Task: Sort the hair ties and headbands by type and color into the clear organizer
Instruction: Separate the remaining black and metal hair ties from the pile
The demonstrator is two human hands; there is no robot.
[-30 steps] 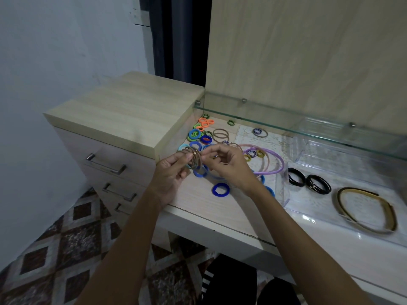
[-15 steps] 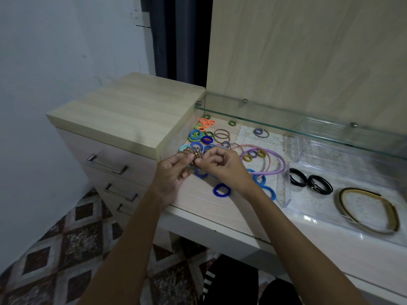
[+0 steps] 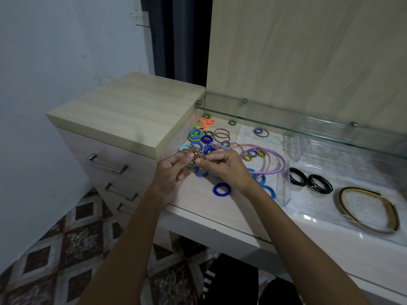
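My left hand [image 3: 170, 172] and my right hand [image 3: 224, 167] meet above the desk and both pinch a small bunch of thin brown hair ties [image 3: 195, 155]. Below and behind them lies a loose heap of hair ties: blue ones [image 3: 222, 189], orange ones [image 3: 206, 124], green ones [image 3: 195, 135] and thin brown rings [image 3: 221, 135]. A purple headband [image 3: 275, 160] and a pink one lie to the right of my hands. The clear organizer [image 3: 284, 194] stands at the right and holds two black hair ties [image 3: 319, 183] and a black-and-gold headband [image 3: 370, 209].
A wooden drawer unit [image 3: 127, 119] with metal handles stands higher at the left. A glass shelf [image 3: 308, 126] runs over the back of the desk, with a second clear box [image 3: 343, 142] under it. Patterned floor tiles [image 3: 66, 249] lie below.
Both hands have stayed together on the brown hair ties and shifted them slightly; the bunch now looks more gathered between the fingertips. Nothing on the desk has moved.
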